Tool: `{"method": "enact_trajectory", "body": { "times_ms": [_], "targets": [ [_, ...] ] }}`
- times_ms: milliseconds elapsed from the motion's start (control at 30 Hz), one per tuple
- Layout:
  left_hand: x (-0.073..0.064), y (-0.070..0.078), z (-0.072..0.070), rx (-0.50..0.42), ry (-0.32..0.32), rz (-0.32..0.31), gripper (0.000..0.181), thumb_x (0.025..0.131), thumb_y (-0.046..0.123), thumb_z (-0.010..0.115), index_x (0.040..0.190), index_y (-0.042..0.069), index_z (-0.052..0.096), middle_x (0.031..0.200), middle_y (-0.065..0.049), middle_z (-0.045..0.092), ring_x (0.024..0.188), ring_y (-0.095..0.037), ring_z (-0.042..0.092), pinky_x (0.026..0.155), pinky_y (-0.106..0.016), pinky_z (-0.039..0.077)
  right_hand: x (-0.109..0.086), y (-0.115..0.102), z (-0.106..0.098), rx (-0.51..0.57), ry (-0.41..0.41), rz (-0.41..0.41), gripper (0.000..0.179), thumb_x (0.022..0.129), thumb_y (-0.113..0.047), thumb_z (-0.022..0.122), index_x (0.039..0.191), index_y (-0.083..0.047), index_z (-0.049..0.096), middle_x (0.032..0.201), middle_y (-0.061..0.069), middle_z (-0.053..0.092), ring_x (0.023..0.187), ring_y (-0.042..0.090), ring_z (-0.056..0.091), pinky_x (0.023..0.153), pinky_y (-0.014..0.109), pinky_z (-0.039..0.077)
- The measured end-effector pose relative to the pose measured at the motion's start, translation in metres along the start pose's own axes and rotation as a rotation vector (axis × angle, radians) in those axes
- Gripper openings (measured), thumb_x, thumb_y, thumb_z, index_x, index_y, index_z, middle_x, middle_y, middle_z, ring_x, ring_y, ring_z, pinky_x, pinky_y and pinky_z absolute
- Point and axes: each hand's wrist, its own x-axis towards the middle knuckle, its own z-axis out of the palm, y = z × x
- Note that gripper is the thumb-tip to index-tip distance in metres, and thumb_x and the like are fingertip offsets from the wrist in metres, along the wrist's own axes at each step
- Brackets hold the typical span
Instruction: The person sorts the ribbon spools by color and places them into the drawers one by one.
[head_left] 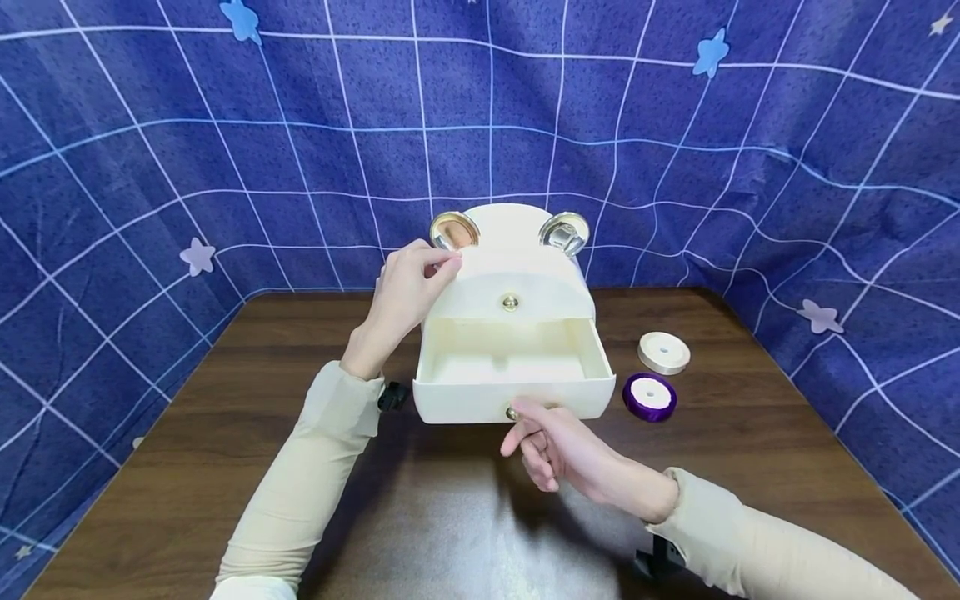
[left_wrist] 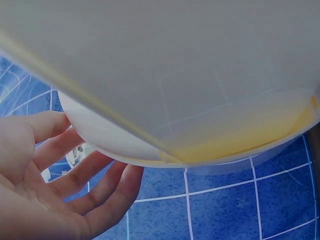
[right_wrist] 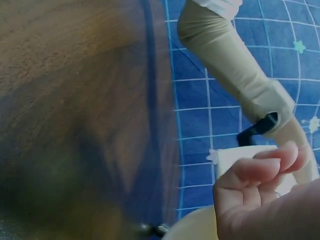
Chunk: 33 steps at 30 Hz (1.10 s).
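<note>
A white drawer box (head_left: pixel 517 287) with two round metallic ears stands on the table. Its lower drawer (head_left: pixel 438 402) is pulled out toward me, and the inside shows bare. My right hand (head_left: pixel 566 450) pinches the small gold knob (head_left: pixel 512 413) on that drawer's front with thumb and index finger, the other fingers loosely bent below. At the box's upper left, my left hand (head_left: pixel 408 287) rests by the left ear (head_left: pixel 454 230). In the left wrist view its spread, slightly bent fingers (left_wrist: pixel 112 192) lie along the white curved edge. The upper drawer, with its own gold knob (head_left: pixel 510 302), is closed.
Right of the box lie a cream ribbon roll (head_left: pixel 664 352) and a purple ribbon roll (head_left: pixel 649 397) on the dark wooden table (head_left: pixel 315 333). Behind the table hangs a blue cloth (head_left: pixel 360 158) with a white grid and stars.
</note>
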Motion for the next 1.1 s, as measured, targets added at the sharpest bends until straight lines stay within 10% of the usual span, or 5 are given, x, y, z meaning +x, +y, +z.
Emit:
{"method": "enact_trajectory", "body": {
  "times_ms": [233, 367, 533, 800, 1100],
  "targets": [
    [0.000, 0.000, 0.001, -0.005, -0.003, -0.010, 0.026, 0.093, 0.033, 0.060, 0.108, 0.018, 0.076, 0.091, -0.005, 0.064, 0.076, -0.019, 0.055, 0.057, -0.030, 0.040, -0.031, -0.029, -0.018, -0.235, 0.102, -0.339, 0.037, 0.101, -0.029, 0.045, 0.081, -0.006, 0.064, 0.047, -0.006, 0.049, 0.041, 0.006, 0.044, 0.040, 0.026, 0.038],
    [0.000, 0.000, 0.000, -0.008, -0.002, -0.015, 0.026, 0.092, 0.032, 0.061, 0.107, 0.018, 0.076, 0.089, -0.004, 0.063, 0.074, -0.019, 0.054, 0.054, -0.030, 0.039, -0.033, -0.046, -0.049, -0.218, 0.316, -0.629, 0.032, 0.101, -0.015, 0.046, 0.077, -0.004, 0.064, 0.045, -0.004, 0.049, 0.040, 0.010, 0.045, 0.041, 0.029, 0.039],
    [0.000, -0.001, -0.001, -0.007, -0.009, -0.016, 0.026, 0.092, 0.032, 0.060, 0.107, 0.018, 0.076, 0.088, -0.005, 0.063, 0.075, -0.019, 0.054, 0.055, -0.030, 0.039, -0.018, -0.050, -0.105, -0.274, 0.662, -0.723, 0.029, 0.098, -0.013, 0.052, 0.076, 0.001, 0.064, 0.044, -0.003, 0.050, 0.040, 0.010, 0.046, 0.042, 0.022, 0.038],
    [0.002, 0.000, -0.003, -0.010, -0.008, -0.004, 0.025, 0.093, 0.030, 0.061, 0.108, 0.017, 0.076, 0.090, -0.006, 0.064, 0.077, -0.020, 0.055, 0.055, -0.029, 0.038, 0.016, -0.023, -0.194, -1.095, 0.936, -0.341, 0.037, 0.089, -0.031, 0.061, 0.107, 0.001, 0.064, 0.103, 0.026, 0.066, 0.097, 0.040, 0.055, 0.081, 0.043, 0.043],
    [0.001, 0.000, -0.001, -0.002, -0.015, -0.016, 0.026, 0.093, 0.032, 0.060, 0.109, 0.018, 0.075, 0.091, -0.005, 0.064, 0.077, -0.019, 0.055, 0.057, -0.031, 0.040, 0.032, 0.000, -0.233, -1.232, 0.756, 0.056, 0.066, 0.083, -0.039, 0.065, 0.132, 0.001, 0.047, 0.127, 0.038, 0.042, 0.111, 0.059, 0.038, 0.086, 0.066, 0.033]
  ]
}}
